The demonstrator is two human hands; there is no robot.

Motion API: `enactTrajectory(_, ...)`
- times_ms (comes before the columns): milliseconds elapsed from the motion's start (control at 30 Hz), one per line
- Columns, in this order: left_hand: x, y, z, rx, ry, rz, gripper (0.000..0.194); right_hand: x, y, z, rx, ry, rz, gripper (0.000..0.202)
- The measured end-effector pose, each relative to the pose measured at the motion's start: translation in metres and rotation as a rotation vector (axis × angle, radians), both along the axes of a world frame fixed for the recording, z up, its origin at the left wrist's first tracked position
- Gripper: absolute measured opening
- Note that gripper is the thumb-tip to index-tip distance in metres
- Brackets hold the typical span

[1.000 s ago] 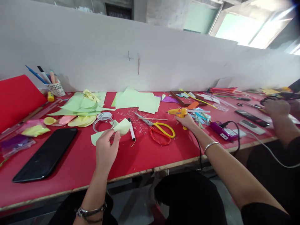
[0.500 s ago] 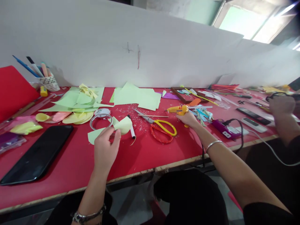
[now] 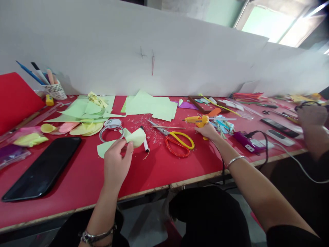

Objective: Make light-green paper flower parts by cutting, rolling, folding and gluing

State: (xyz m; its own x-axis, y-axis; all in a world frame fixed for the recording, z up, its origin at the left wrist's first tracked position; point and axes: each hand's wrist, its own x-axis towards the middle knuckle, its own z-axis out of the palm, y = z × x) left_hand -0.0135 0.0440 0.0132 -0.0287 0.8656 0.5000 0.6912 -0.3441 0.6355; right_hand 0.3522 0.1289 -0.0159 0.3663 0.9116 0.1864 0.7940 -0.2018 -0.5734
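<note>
My left hand (image 3: pixel 118 158) pinches a small piece of pale green paper (image 3: pixel 136 138) above the red table (image 3: pixel 154 171). Farther right, my right hand (image 3: pixel 207 131) is wrapped round the handle of a yellow glue gun (image 3: pixel 197 120), whose nozzle points left. Between my hands lie scissors (image 3: pixel 177 137) with one red and one yellow handle, a thin stick (image 3: pixel 168 127) across their blades. A marker (image 3: pixel 146 142) rests just beyond the held paper. Next to my left hand are a roll of tape (image 3: pixel 104 133) and another green paper piece (image 3: pixel 104 148).
A black phone (image 3: pixel 42 168) lies at the left. Green paper sheets (image 3: pixel 146 104) and a pen cup (image 3: pixel 57 91) stand along the white partition (image 3: pixel 102 51). A purple power adapter (image 3: pixel 248 142) with cables sits at the right, near a co-worker's hand (image 3: pixel 312 115).
My right hand and the glue gun have shifted very slightly relative to the table. The left hand keeps its pinch on the paper. The whole view has drifted a little.
</note>
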Motion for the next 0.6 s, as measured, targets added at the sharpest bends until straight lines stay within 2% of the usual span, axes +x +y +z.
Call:
enactTrajectory(200, 0.001, -0.0001, 0.0007, 0.011, -0.008, -0.006, 0.022, -0.0016, -0.0019, 0.0021, -0.004, 0.05, -0.077, 0.015)
enactTrajectory(600, 0.0015, 0.0001, -0.0005, 0.007, -0.036, -0.01, 0.021, -0.0028, -0.0065, -0.0024, 0.043, 0.233, -0.026, 0.016)
